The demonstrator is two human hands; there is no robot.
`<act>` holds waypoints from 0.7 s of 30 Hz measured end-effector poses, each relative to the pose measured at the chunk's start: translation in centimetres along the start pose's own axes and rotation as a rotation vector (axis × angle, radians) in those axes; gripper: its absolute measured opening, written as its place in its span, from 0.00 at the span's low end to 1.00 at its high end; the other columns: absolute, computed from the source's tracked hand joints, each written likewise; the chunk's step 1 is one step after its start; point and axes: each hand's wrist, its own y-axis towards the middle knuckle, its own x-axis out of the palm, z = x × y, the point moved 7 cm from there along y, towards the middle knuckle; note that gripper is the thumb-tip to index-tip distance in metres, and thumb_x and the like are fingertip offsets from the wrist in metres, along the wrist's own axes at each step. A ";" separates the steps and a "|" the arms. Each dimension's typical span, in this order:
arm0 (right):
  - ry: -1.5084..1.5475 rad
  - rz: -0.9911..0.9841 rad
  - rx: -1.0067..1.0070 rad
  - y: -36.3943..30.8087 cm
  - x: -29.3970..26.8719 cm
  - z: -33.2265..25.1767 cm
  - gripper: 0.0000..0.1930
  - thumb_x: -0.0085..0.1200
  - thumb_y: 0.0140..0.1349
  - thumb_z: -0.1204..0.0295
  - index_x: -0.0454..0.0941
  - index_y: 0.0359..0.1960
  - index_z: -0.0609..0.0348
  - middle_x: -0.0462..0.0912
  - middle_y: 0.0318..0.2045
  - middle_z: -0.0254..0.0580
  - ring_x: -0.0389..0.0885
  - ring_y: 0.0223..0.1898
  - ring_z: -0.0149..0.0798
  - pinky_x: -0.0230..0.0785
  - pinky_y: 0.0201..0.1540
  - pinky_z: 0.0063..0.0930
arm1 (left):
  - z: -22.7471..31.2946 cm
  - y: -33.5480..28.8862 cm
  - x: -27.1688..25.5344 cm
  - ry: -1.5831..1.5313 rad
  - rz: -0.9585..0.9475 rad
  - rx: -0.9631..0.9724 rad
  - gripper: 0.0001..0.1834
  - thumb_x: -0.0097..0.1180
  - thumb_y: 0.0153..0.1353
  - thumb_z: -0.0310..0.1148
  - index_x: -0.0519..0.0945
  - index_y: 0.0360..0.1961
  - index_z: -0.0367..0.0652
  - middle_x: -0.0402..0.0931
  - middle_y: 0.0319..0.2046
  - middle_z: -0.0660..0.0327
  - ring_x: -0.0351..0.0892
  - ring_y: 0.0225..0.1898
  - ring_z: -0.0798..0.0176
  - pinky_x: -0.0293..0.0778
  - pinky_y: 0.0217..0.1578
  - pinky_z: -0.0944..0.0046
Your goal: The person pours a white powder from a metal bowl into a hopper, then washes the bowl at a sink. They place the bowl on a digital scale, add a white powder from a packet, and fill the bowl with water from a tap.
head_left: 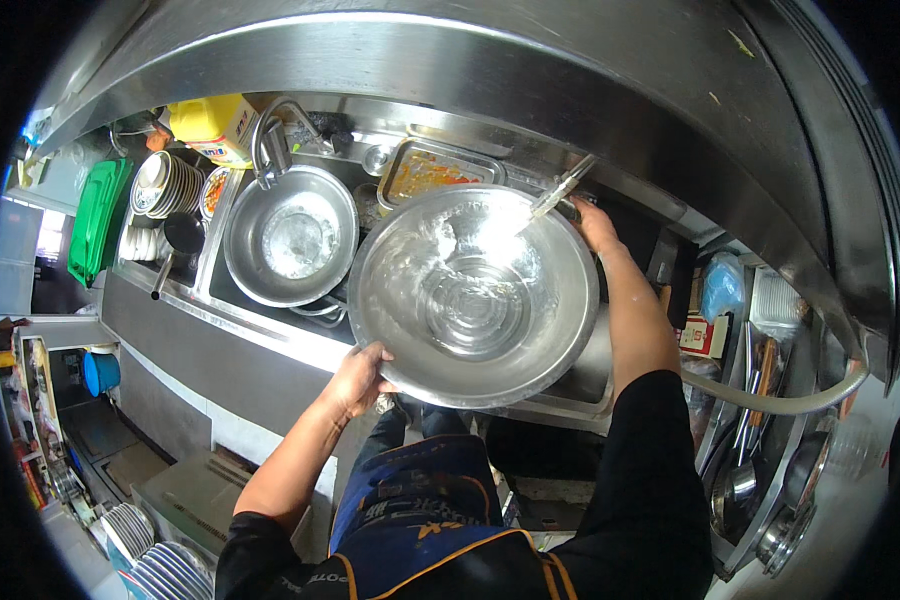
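A large, wide stainless steel basin (560,330) is in front of me over the sink counter, with clear water in its bottom. My left hand (360,380) grips its near left rim, thumb on top. At the far right rim, my right hand (595,225) is closed round the edge, its fingers partly hidden. A slim shiny metal piece (563,187) reaches over the far rim beside my right hand; I cannot tell exactly what it is. To the left, a second, smaller metal basin (245,250) sits in a sink under a curved faucet (260,150).
Behind the large basin lies a metal tray (395,170) with orange food scraps. Stacked bowls (175,185), a black ladle (182,235), a yellow jug (205,125) and a green bin (95,215) stand left. A pale hose (780,400) curves at right near utensils. A steel hood edge (420,50) overhangs the far side.
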 end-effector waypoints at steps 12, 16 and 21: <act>0.173 0.302 0.156 6.2 4.8 10.5 0.21 0.44 0.67 0.56 0.74 0.51 0.60 0.82 0.42 0.45 0.80 0.42 0.41 0.69 0.48 0.31 | 4.8 -4.6 -2.7 0.308 0.270 0.163 0.19 0.46 0.60 0.30 0.65 0.49 0.28 0.74 0.38 0.49 0.80 0.35 0.54 0.82 0.30 0.56; 0.371 0.307 0.330 4.9 5.3 14.1 0.22 0.44 0.67 0.56 0.74 0.48 0.65 0.81 0.41 0.44 0.78 0.39 0.33 0.69 0.41 0.30 | 7.1 -4.8 -1.1 0.438 0.275 0.355 0.19 0.45 0.60 0.29 0.65 0.51 0.30 0.75 0.38 0.51 0.79 0.32 0.57 0.80 0.30 0.59; 0.439 0.217 0.403 0.0 3.6 5.1 0.29 0.44 0.64 0.52 0.67 0.58 0.62 0.71 0.55 0.62 0.69 0.57 0.57 0.61 0.60 0.40 | 9.8 -8.3 0.3 0.753 0.348 0.638 0.27 0.42 0.58 0.20 0.58 0.61 0.37 0.73 0.28 0.62 0.68 0.26 0.74 0.67 0.24 0.70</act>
